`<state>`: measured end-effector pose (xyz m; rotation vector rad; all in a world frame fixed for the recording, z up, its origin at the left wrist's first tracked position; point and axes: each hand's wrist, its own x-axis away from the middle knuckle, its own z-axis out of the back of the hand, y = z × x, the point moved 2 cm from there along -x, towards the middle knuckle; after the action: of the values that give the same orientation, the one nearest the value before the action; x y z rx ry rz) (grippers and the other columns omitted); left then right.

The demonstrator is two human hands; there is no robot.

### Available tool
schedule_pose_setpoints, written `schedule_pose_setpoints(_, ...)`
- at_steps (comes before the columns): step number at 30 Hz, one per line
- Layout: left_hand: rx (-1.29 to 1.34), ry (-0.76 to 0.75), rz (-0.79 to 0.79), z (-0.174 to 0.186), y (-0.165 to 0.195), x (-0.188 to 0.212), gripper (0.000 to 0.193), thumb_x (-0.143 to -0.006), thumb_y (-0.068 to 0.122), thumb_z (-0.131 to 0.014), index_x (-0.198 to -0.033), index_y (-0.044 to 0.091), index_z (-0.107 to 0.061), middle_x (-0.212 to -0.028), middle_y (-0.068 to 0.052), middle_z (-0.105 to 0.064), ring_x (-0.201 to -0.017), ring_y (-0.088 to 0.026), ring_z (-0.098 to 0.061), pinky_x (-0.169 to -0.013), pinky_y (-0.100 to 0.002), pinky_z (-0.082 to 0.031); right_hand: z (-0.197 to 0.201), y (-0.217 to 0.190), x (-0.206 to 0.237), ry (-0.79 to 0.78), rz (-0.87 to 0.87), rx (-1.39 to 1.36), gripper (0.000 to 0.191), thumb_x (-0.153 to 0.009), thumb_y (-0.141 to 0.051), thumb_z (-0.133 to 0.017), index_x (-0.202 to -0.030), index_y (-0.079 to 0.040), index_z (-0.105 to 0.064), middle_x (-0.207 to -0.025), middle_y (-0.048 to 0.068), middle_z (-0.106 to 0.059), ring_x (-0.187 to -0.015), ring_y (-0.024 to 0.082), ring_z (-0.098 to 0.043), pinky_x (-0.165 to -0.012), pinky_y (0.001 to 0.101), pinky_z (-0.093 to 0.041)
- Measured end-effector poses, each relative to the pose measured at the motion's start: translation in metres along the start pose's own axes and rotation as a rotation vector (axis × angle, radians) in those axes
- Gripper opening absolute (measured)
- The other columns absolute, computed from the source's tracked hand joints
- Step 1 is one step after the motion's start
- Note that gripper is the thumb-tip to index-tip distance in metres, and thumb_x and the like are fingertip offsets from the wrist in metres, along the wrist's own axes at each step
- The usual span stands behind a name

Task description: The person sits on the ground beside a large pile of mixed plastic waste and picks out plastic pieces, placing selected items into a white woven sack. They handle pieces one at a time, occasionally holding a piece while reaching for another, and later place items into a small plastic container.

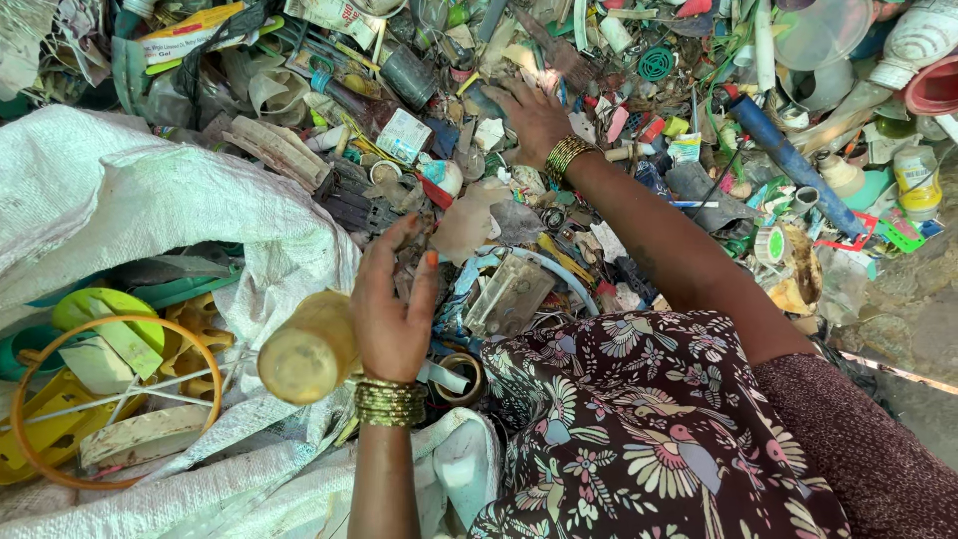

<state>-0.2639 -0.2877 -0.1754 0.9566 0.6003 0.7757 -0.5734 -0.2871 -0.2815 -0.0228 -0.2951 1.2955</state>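
My left hand is closed round a dirty yellowish plastic bottle, held on its side above the mouth of a white woven sack. Gold bangles circle that wrist. My right hand reaches far forward into a heap of mixed plastic scrap, palm down with the fingers spread on the pieces; nothing is gripped in it that I can see. A thin translucent plastic shard sticks up just beyond my left fingers.
Inside the sack lie yellow and green plastic parts and an orange ring. A blue pipe, a grey cup, a beige switch box and a roll of tape sit in the scrap. My floral-print clothing fills the lower right.
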Motion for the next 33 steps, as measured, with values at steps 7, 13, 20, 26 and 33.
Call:
schedule_pose_setpoints(7,0.915,-0.1,0.297,-0.065,-0.036,-0.024,0.047,-0.105,0.023,-0.061,-0.147,0.006,-0.051,-0.137,-0.008,-0.066,-0.123,-0.019,-0.062,-0.103,-0.032,-0.049,-0.017,0.038,-0.001,0.053,0.028,-0.31,0.079,-0.077,-0.018,-0.087,-0.148,-0.024,-0.053,-0.134,0.015,-0.064,-0.109,0.033,-0.07,-0.09,0.0411,-0.056)
schedule_pose_setpoints(13,1.063,-0.1,0.402,-0.081,-0.069,-0.02,0.051,-0.106,0.03,-0.058,-0.148,0.002,-0.049,-0.137,-0.013,-0.066,-0.125,-0.021,-0.064,-0.103,-0.031,-0.05,-0.025,0.076,0.005,0.102,-0.159,-0.624,0.045,-0.09,-0.022,-0.082,-0.13,-0.008,-0.067,-0.109,0.013,-0.077,-0.098,0.024,-0.075,-0.085,0.0351,-0.057)
schedule_pose_setpoints(20,1.296,-0.055,0.384,-0.069,-0.068,-0.021,0.061,-0.108,0.036,-0.055,-0.155,0.0,-0.04,-0.147,-0.022,-0.057,-0.133,-0.032,-0.06,-0.108,-0.039,-0.052,0.015,0.045,0.03,0.074,-0.414,-1.237,0.045,-0.087,-0.031,-0.078,-0.12,-0.004,-0.064,-0.101,0.004,-0.074,-0.085,0.015,-0.073,-0.068,0.0342,-0.062)
schedule_pose_setpoints(26,1.449,-0.014,0.37,-0.07,-0.072,-0.019,0.067,-0.102,0.047,-0.051,-0.156,0.013,-0.032,-0.157,-0.015,-0.045,-0.142,-0.028,-0.051,-0.106,-0.046,-0.055,0.064,-0.034,0.049,-0.175,-0.026,-1.168,0.059,-0.096,-0.045,-0.071,-0.136,-0.003,-0.062,-0.122,0.012,-0.069,-0.112,0.021,-0.068,-0.093,0.0399,-0.059)
schedule_pose_setpoints(33,1.524,0.13,0.487,-0.073,-0.08,-0.016,0.028,-0.11,0.02,-0.059,-0.131,0.002,-0.052,-0.123,-0.017,-0.066,-0.111,-0.031,-0.07,-0.089,-0.046,-0.063,0.063,0.004,0.017,-0.185,-0.097,-1.101,0.065,-0.098,-0.056,-0.057,-0.144,-0.009,-0.053,-0.133,0.015,-0.069,-0.119,0.022,-0.07,-0.101,0.04,-0.057)
